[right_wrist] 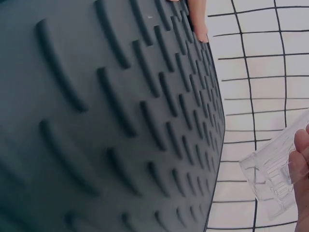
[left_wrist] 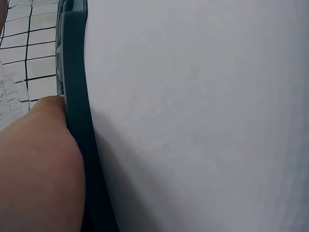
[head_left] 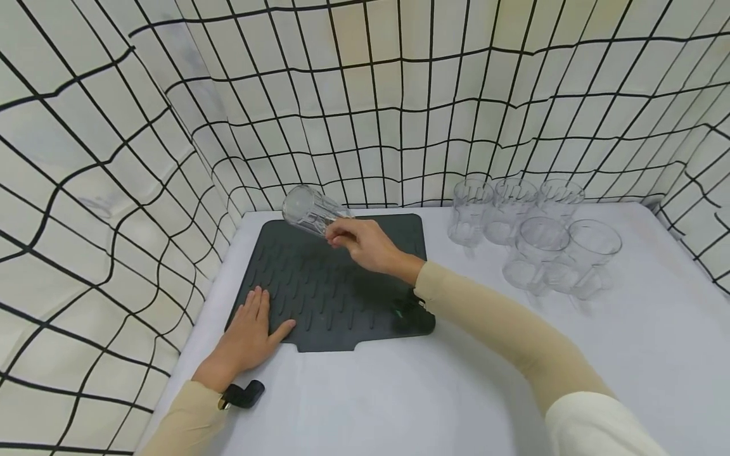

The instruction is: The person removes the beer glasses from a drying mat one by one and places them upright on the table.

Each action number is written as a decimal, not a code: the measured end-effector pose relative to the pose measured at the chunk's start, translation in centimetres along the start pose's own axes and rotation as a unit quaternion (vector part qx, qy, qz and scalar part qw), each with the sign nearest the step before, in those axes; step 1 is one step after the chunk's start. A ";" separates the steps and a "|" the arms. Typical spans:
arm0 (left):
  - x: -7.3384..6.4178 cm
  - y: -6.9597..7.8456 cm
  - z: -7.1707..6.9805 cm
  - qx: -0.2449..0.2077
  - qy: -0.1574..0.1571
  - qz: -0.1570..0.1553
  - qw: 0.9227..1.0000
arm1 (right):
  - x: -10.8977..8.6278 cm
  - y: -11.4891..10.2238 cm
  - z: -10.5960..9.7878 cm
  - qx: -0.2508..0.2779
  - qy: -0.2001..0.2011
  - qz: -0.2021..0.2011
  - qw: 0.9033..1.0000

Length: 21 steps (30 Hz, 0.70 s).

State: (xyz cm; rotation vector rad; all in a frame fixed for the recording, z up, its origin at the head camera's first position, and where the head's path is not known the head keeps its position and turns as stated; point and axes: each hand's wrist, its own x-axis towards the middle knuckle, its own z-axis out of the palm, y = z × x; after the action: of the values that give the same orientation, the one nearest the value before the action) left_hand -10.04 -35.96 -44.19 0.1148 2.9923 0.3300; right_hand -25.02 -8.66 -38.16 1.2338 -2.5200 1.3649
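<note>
A clear drinking glass [head_left: 315, 210] is tilted well over on its side above the far left part of the dark ribbed drying mat [head_left: 342, 278]. My right hand [head_left: 365, 242] grips one end of it, fingers and thumb curled round. In the right wrist view the held glass [right_wrist: 273, 174] shows at the right edge, with part of the hand beside it. My left hand [head_left: 249, 334] lies flat on the mat's near left corner, fingers straight and thumb spread. The left wrist view shows that hand [left_wrist: 41, 164] against the mat's edge [left_wrist: 77, 72].
Several clear glasses stand on the white table [head_left: 399, 405] right of the mat, among them a back glass [head_left: 470, 212] and a front glass [head_left: 590, 253]. Black netting [head_left: 399, 114] over white sheeting rises behind the table and along both sides.
</note>
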 end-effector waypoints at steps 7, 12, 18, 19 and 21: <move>-0.1 -0.1 -0.2 0.002 0.000 0.008 1.000 | -1.3 0.4 -1.3 -0.032 -0.001 -0.029 0.999; -0.1 -0.2 -0.2 0.003 -0.001 0.010 1.000 | -2.3 0.4 -2.2 -0.042 -0.008 -0.053 0.998; 0.2 -0.3 0.0 0.001 -0.002 0.018 1.000 | -3.4 0.7 -3.1 -0.084 -0.014 -0.075 0.994; 0.3 -0.3 0.0 -0.001 -0.002 0.018 1.000 | -3.7 0.7 -3.3 -0.091 -0.014 -0.081 0.992; 0.4 -0.4 0.1 -0.004 -0.006 0.018 1.000 | -4.1 0.6 -3.7 -0.104 -0.015 -0.091 0.990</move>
State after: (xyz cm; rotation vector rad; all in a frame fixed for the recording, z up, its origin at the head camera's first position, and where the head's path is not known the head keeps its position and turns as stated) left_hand -10.44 -36.28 -44.39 0.1689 2.9807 0.3447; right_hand -23.82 -3.20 -37.79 1.4071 -2.4225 1.0239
